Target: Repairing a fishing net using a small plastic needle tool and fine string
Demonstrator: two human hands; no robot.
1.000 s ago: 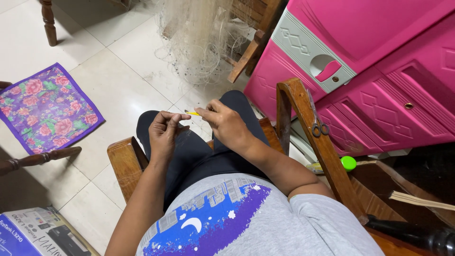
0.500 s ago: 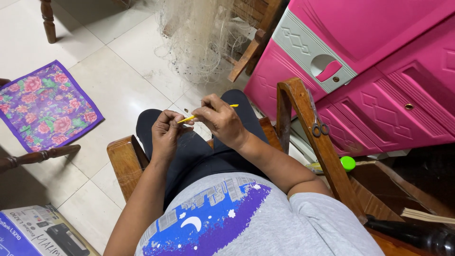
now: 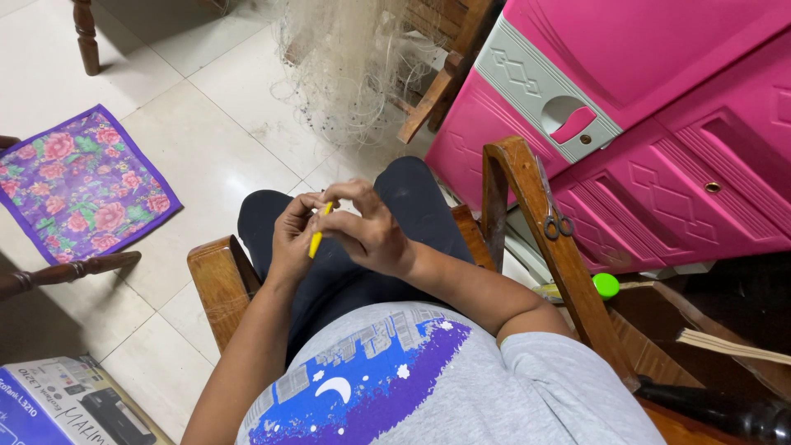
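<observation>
Over the lap, at the centre of the head view, we record two hands meeting above dark trousers, the person seated in a wooden armchair (image 3: 216, 280).

Item one — a slim yellow tool (image 3: 318, 235), needle-like. Its long axis runs roughly from one o'clock down to seven o'clock, the upper tip showing between the fingers and the lower end free below them. It lies between the two hands, touching both; neither hand is clearly the nearer.

Item two — left hand (image 3: 290, 239), at nine o'clock of the tool. We note the fingers curled inward and pressed together against the tool's shaft; whether they also hold a thread we cannot tell. The forearm rises from six o'clock, wrist bent slightly toward the tool.

Item three — right hand (image 3: 367, 231), at three o'clock of the tool. Fingers bunched, fingertips pinching the tool near its upper part, knuckles upward. The forearm comes in from four o'clock, the elbow near the chair's right arm.

Surroundings: a pale fishing net (image 3: 346, 66) hanging at twelve o'clock; small scissors (image 3: 554, 216) hung on the chair's upright at three o'clock; a pink plastic cabinet (image 3: 659, 124) at two o'clock; a purple floral cloth (image 3: 78, 185) on the tiled floor at nine o'clock; a printed carton (image 3: 66, 408) at seven o'clock.
</observation>
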